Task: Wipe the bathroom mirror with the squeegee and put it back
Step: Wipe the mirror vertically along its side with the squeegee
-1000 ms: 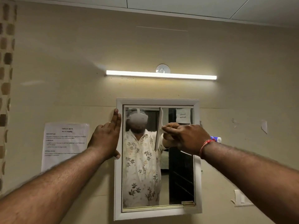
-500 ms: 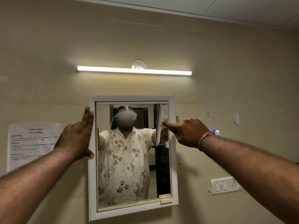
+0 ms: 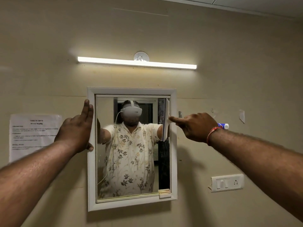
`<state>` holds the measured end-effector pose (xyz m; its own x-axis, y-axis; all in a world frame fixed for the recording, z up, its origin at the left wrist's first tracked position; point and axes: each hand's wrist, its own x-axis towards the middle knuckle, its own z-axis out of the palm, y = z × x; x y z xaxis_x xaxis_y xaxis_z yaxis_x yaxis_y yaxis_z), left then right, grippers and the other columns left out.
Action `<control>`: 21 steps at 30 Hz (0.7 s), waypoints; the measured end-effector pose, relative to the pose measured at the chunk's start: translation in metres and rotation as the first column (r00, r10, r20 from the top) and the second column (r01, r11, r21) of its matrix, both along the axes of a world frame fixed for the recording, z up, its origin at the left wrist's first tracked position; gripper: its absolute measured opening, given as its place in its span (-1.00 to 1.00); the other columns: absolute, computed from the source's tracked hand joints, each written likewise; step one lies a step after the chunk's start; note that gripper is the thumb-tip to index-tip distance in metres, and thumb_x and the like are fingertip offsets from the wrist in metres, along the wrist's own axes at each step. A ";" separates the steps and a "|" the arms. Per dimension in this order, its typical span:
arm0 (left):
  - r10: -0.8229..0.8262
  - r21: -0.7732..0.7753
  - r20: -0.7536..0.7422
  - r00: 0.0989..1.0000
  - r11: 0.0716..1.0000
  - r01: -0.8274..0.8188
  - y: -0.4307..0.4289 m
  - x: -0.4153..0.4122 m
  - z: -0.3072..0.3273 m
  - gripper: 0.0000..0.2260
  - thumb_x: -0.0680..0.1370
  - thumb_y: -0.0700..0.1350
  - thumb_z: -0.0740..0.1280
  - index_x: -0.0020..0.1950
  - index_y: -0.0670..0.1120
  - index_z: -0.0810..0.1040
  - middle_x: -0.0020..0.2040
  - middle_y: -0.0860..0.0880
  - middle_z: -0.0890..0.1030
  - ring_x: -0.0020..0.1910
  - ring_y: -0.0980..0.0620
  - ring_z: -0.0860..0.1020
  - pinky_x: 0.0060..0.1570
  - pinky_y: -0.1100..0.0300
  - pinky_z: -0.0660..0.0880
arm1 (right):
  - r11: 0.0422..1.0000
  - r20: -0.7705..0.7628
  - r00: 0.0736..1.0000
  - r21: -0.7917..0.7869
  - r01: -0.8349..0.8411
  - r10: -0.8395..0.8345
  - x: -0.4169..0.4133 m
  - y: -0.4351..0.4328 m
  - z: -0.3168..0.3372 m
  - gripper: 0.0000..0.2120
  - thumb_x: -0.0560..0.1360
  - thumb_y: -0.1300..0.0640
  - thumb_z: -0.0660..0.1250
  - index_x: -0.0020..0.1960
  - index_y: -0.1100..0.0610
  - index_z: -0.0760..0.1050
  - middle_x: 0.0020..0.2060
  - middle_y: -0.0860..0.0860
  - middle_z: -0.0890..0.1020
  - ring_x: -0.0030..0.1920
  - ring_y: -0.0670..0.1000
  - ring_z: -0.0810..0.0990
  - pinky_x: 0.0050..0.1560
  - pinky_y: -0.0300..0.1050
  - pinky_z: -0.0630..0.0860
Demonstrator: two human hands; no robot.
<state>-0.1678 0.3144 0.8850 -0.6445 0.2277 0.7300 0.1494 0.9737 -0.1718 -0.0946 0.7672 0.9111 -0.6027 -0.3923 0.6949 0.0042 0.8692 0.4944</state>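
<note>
A white-framed bathroom mirror (image 3: 91, 177) hangs on the beige wall. My right hand (image 3: 196, 126) grips the handle of a white squeegee (image 3: 166, 120), index finger stretched along it. The squeegee's blade stands upright against the glass at the mirror's upper right edge. My left hand (image 3: 77, 128) lies flat with straight fingers against the mirror's left frame, thumb on the frame's front. The glass reflects a person in a floral shirt.
A lit tube light (image 3: 136, 63) runs above the mirror. A printed paper sheet (image 3: 32, 136) is stuck to the wall at left. A white switch plate (image 3: 227, 182) sits lower right. A small blue-and-white tube (image 3: 223, 125) shows behind my right wrist.
The squeegee has slid rightward across the upper glass, from near the middle to the right edge. My left hand has stayed flat on the left frame. The view has shifted.
</note>
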 end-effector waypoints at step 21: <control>0.100 -0.027 0.003 0.995 0.995 -0.100 0.005 0.013 0.001 0.57 0.29 0.11 0.78 0.71 -0.16 -0.50 0.79 -0.21 -0.32 0.24 -0.14 0.55 0.22 -0.01 0.58 | 0.998 -0.016 1.000 -0.055 -0.019 0.018 0.009 -0.006 -0.008 -0.53 0.77 -0.11 0.08 0.67 -0.27 0.26 -0.33 -0.09 0.56 -0.47 -0.06 0.46 -0.46 -0.20 0.33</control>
<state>-0.1548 0.3190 0.8861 -0.6683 0.1814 0.7214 0.0524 0.9789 -0.1976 -0.0859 0.7614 0.9036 -0.5846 -0.3645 0.7248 -0.0051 0.8950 0.4460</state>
